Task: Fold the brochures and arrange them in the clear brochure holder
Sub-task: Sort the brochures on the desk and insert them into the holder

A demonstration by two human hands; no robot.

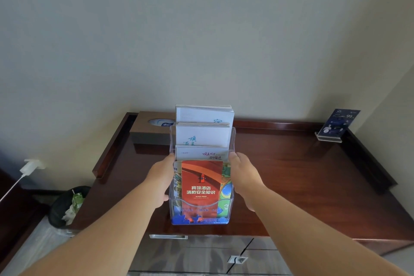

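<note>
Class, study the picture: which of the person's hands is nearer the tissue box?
Left. The left hand holds the left side of the holder, the tissue box just behind and left of it; the right hand holds the right side, across the holder from the box.

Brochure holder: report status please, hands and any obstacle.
Left hand and right hand grip holder by its sides. Holder upright on desk, brochures in every tier. Tissue box close behind.

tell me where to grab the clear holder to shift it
Grip the holder by its two side walls, left hand from the left, right hand from the right. The stepped front pockets are full of brochures, leaving the flat sides free.
</note>
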